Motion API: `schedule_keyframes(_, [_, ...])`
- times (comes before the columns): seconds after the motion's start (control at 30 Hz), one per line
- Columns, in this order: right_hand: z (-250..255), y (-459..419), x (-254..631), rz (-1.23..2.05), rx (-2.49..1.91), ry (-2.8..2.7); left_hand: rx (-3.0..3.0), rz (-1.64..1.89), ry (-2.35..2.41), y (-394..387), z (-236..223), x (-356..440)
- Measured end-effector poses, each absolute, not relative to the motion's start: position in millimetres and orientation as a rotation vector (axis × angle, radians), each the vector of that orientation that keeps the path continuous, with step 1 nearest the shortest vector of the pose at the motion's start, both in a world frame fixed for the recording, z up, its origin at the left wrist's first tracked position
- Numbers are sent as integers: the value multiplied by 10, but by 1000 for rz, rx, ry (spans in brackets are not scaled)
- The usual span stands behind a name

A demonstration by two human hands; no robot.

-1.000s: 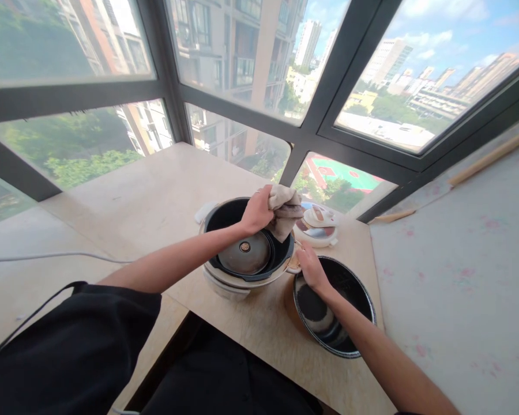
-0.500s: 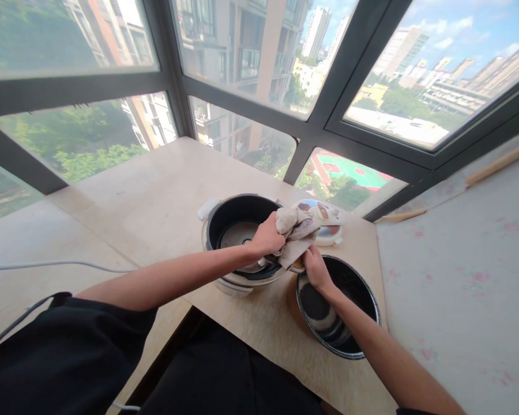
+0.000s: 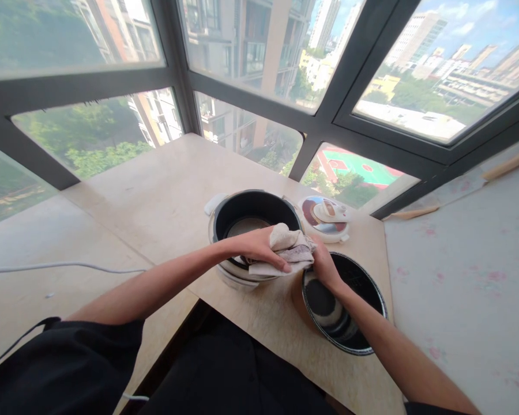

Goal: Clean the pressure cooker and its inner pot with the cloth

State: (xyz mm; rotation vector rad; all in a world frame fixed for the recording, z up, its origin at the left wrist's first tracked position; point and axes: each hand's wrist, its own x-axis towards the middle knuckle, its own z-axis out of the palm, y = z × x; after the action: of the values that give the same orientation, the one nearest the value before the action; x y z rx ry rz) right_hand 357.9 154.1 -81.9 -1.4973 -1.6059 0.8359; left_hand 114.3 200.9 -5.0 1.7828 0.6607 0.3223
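My left hand [image 3: 259, 245] presses a crumpled beige cloth [image 3: 290, 251] onto the near rim of the rice cooker body [image 3: 251, 213], whose black inside shows a round metal plate. My right hand [image 3: 324, 266] grips the cooker's rim just right of the cloth, partly hidden under it. Beside that hand stands the loose dark inner pot [image 3: 343, 302], on the wooden board. The cooker's white lid [image 3: 324, 216] lies behind the pot.
The wooden board [image 3: 259, 323] juts over the stone sill [image 3: 155, 184] below tall windows. A white cable [image 3: 60, 266] runs along the sill at left. A pale floral surface [image 3: 467, 276] lies to the right, with a wooden stick [image 3: 410, 212] at its far edge.
My left hand has carried the cloth from the cooker's far right rim down to its near rim. My right hand stayed at the rim. The camera view shifted slightly.
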Motion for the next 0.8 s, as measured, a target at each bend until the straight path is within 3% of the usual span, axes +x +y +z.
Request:
schedule_keyframes(0.4, [-811,1532,3594,866,-1565,-1594,1814,-191,415,2408,152,662])
schedule_keyframes(0.8, [-799,1521,3587,841,-1550,-1610,2045,-571,619,2836,285,720])
